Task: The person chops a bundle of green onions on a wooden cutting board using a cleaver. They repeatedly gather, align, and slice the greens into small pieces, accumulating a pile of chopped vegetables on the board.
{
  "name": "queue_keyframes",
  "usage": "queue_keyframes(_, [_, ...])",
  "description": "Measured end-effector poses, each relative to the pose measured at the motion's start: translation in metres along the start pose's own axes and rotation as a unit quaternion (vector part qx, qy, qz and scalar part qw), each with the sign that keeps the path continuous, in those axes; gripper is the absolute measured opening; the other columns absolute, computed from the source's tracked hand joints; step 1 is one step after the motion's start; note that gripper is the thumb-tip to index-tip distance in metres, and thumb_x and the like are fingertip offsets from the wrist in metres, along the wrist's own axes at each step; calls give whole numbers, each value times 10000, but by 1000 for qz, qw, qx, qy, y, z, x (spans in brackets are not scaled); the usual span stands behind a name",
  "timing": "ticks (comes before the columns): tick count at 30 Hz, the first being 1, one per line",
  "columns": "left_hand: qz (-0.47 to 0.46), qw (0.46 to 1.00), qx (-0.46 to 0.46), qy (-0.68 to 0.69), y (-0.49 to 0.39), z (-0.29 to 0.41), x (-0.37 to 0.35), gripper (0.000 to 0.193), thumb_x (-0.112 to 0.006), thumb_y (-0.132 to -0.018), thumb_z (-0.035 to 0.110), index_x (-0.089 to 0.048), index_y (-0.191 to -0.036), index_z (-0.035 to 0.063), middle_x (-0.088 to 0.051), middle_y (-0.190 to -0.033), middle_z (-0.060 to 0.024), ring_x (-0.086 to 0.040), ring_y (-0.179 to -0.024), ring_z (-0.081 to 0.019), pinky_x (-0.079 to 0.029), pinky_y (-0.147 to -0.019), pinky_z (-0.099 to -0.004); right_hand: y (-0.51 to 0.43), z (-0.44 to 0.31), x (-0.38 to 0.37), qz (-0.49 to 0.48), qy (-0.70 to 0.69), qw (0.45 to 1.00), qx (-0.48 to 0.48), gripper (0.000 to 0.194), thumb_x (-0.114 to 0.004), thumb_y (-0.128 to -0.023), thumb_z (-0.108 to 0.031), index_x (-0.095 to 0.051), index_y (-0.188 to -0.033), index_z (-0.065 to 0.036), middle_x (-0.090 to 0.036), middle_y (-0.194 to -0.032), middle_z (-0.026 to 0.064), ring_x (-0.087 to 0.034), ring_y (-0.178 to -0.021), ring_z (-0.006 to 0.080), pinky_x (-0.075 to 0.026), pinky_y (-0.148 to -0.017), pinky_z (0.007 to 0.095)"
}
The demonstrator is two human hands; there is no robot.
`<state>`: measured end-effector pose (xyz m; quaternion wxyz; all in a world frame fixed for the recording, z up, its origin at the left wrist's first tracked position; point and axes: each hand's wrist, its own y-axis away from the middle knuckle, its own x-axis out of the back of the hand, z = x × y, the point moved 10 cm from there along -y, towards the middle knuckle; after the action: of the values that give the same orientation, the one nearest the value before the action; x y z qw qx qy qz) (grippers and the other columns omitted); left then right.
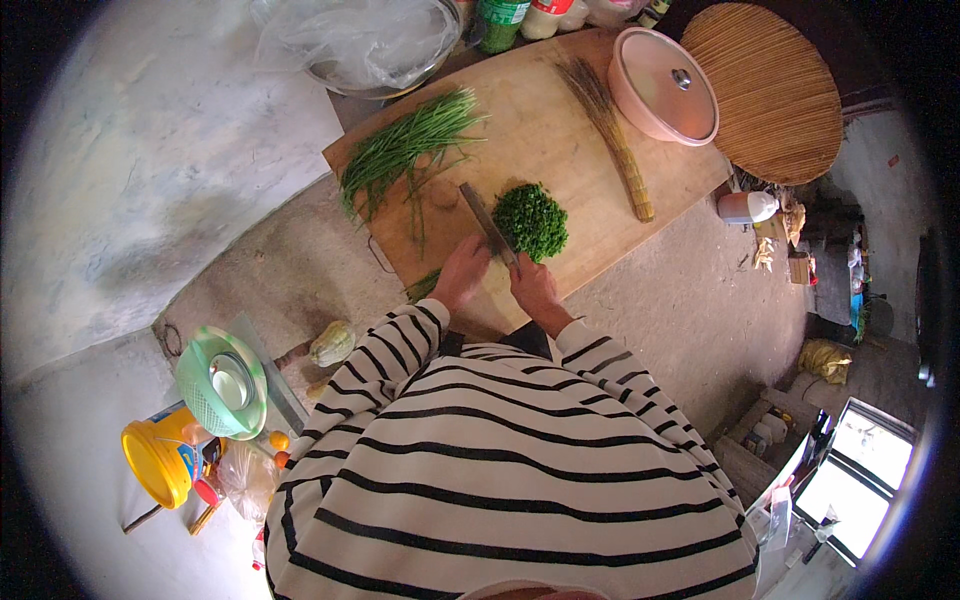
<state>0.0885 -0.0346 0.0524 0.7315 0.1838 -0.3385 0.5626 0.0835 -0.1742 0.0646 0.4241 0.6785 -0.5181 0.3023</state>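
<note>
My right hand (535, 289) grips the handle of a kitchen knife (484, 217), whose broad blade slants away to the upper left over the wooden board (592, 225). Close by the blade's left side is my left hand (460, 271), slightly blurred; whether its fingers touch the blade or hold anything is unclear. A pile of finely chopped greens (532, 223) lies just right of the knife. Long uncut green stalks, like chives (409, 146), are spread at the board's far left. More green stalks (425, 285) show beside my left wrist, partly hidden.
A straw whisk brush (619, 154) and a lidded pink pan (652, 86) rest on the board's right side. Beyond is a round woven tray (765, 90). Bottles (501, 26) and a plastic-covered basin (375, 45) line the far edge. A pale gourd-like vegetable (332, 343) lies lower left.
</note>
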Motion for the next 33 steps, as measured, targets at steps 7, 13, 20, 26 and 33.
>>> queue_keyframes(7, [19, 990, -91, -101, 13, 18, 12, 219, -633, -747, 63, -594, -945, -21, -565, -1069, -177, -528, -1035, -363, -461, -915, -428, -2, -2, -1, -7, 14, 1000, -12, 220, -588, -918, -264, -533, -982, -61, -634, -729, 265, -626, -714, 490, -488, -636, 592])
queue_keyframes(13, [12, 997, -72, -31, 15, 0, -4, 225, -615, -724, 21, -593, -945, -18, -567, -1037, -168, -525, -1035, -362, -465, -915, -416, -11, 6, -18, -9, 0, 1000, -13, 232, -566, -930, -265, -556, -1045, -64, -645, -754, 261, -630, -720, 488, -504, -649, 590])
queue_keyframes(20, [20, 998, -59, -19, 18, -20, -24, 234, -597, -750, 40, -608, -976, -22, -580, -1037, -152, -531, -1032, -351, -467, -905, -401, -8, 17, 5, 46, -126, 990, 39, 200, -590, -933, -234, -567, -975, -39, -634, -751, 264, -620, -705, 485, -493, -606, 562])
queue_keyframes(26, [24, 995, -73, -64, 17, 0, -5, 204, -589, -767, 48, -613, -959, -15, -586, -1013, -155, -538, -1020, -346, -466, -899, -409, 3, 1, 4, 3, -50, 998, 31, 216, -599, -930, -232, -536, -967, -29, -616, -727, 283, -619, -726, 487, -484, -610, 568])
queue_keyframes(33, [21, 992, -89, -91, 13, 9, 3, 172, -593, -760, 41, -608, -925, -8, -566, -988, -151, -532, -975, -348, -471, -855, -417, 3, 1, -6, -14, -24, 1000, 6, 229, -592, -928, -255, -527, -983, -43, -627, -734, 279, -617, -723, 502, -484, -628, 588])
